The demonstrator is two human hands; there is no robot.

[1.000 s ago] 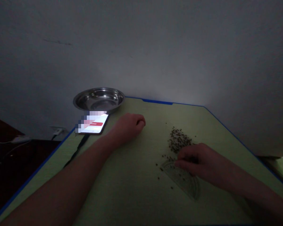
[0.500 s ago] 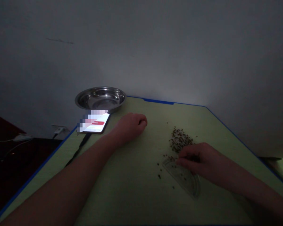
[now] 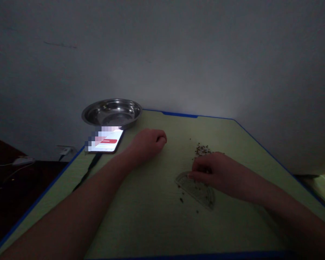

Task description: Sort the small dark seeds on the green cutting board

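My right hand (image 3: 209,169) pinches a clear half-round protractor (image 3: 203,196) by its curved side, low over the table. A few dark grains show on or through the plastic. Just behind that hand lies a heap of small brown grains (image 3: 202,148), partly hidden by the knuckles. Loose grains (image 3: 181,200) are scattered left of the protractor. My left hand (image 3: 148,144) rests on the tabletop in a loose fist, thumb against the curled fingers, with nothing visible in it.
A steel basin (image 3: 112,112) stands at the back left near the wall. In front of it lies a lit phone (image 3: 108,141) with a dark cable (image 3: 88,171). The pale green table (image 3: 141,220) has a blue edge. A white plug (image 3: 66,151) sits low on the wall.
My right hand has moved left with the protractor, which now lies farther left and slightly farther from me. The hand covers more of the heap. My left hand stays put; the view shifts slightly.
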